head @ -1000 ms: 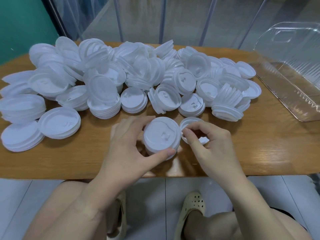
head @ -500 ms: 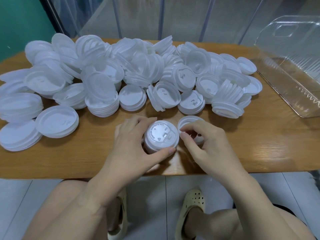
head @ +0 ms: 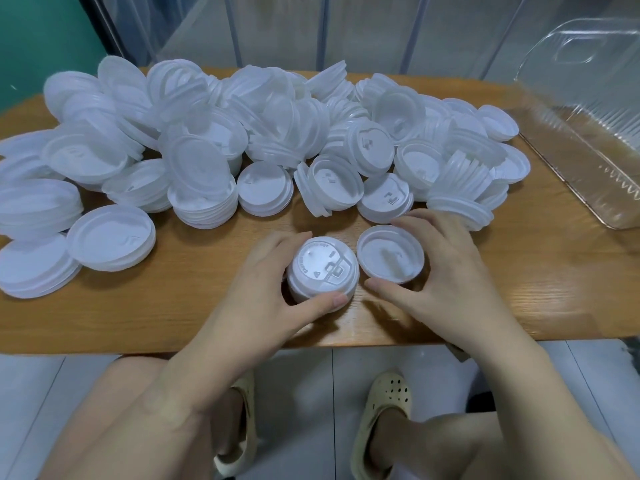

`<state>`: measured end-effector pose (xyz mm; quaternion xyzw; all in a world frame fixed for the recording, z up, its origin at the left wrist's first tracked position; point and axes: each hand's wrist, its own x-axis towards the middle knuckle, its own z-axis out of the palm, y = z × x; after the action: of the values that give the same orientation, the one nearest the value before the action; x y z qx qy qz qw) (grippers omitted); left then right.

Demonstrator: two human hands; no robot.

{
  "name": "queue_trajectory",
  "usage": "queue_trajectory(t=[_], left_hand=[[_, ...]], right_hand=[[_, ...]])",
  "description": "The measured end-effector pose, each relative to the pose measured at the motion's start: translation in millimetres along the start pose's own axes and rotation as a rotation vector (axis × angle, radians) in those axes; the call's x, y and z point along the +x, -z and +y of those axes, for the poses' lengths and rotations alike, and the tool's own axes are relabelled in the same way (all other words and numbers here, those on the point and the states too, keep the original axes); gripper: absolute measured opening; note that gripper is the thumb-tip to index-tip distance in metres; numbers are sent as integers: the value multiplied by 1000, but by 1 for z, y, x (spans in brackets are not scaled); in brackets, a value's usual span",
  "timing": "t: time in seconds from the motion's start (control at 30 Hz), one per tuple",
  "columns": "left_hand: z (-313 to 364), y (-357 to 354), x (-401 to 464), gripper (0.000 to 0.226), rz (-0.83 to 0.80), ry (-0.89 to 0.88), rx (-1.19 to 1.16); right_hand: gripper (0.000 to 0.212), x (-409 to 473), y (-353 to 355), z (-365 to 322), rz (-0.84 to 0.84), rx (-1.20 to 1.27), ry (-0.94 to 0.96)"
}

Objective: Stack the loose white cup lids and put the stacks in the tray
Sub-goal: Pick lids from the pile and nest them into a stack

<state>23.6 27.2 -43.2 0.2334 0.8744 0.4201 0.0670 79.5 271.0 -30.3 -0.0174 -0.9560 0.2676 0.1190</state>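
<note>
Near the front edge of the wooden worktop (head: 519, 289), the left hand (head: 256, 292) curls round a short stack of white lids (head: 322, 271), thumb at the near side and fingers at the far side, so its grip is closed on that stack; the top lid faces up, showing its sip tab and raised lettering. Just beside it to the right, almost touching, lies a single lid (head: 389, 252) turned hollow side up, and the right hand (head: 440, 271) holds it with the thumb at the near rim and the fingers bent round the far rim, a grip closed on that lid. Behind both hands a wide heap of loose lids (head: 277, 133) covers most of the worktop's far half, some flat, some tilted on edge, many already nested in short leaning piles. At the left edge several wider, flatter lid stacks (head: 110, 242) sit apart from the heap, one of them hollow side up. At the far right corner a clear plastic tray (head: 588, 161) rests on the worktop with its hinged transparent cover (head: 581, 60) raised behind it; no lids show inside it. Below the worktop's edge the person's bare knees and a pair of pale perforated clogs (head: 381, 420) stand on a grey tiled floor (head: 31, 393).
</note>
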Motion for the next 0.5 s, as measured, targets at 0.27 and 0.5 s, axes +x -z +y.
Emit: queue_trajectory(t=[0.27,0.5], left_hand=[[0,-1,1,100,-9,0,25],[3,0,-3,97,107,-87,82]], right_hand=[[70,3,1,0,-76,105,-108],[52,3,9,-18,-2,715,-222]])
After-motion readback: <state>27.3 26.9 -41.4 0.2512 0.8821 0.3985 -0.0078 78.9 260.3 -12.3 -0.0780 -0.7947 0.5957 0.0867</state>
